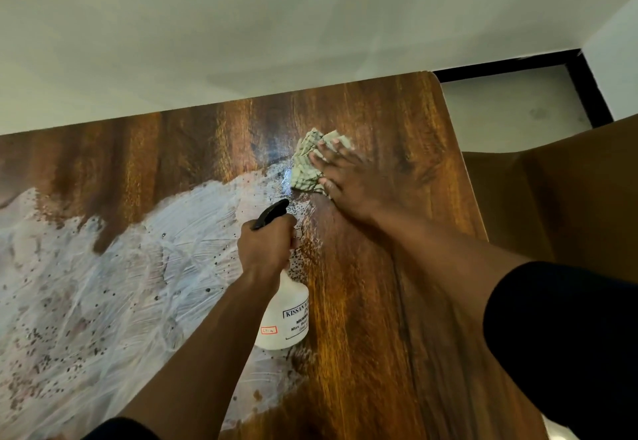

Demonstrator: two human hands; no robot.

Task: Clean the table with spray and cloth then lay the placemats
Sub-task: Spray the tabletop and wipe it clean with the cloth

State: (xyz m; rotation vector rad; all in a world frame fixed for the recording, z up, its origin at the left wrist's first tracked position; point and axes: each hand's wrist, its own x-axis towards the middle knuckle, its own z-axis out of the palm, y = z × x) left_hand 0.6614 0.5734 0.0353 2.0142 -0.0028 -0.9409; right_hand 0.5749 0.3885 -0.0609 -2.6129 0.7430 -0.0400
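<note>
Cloth [309, 163], a crumpled checked rag in pale green and white, is seen from the head camera lying on the far right part of the wooden table [373, 301], close to its back edge by the wall [241, 25]. It is pressed flat against the wood by the right hand [345, 177], whose fingers are stretched out straight over it, the fingertips reaching its far side; nothing is clutched. The spray bottle [284, 315], white with a printed label and a black trigger head, is held above the table near the middle of the view, just left of the right forearm. Its neck is gripped by the left hand [266, 249], the fingers curled round it below the black nozzle, which is pointed away toward the cloth. A broad whitish smear [103, 284] of streaked wet film, dotted with dark specks, is spread over the left and middle of the tabletop, while the right strip is shown as bare brown grain. Dark sleeves are worn on both arms. A brown chair [552, 198] is visible beside the table's right edge.
</note>
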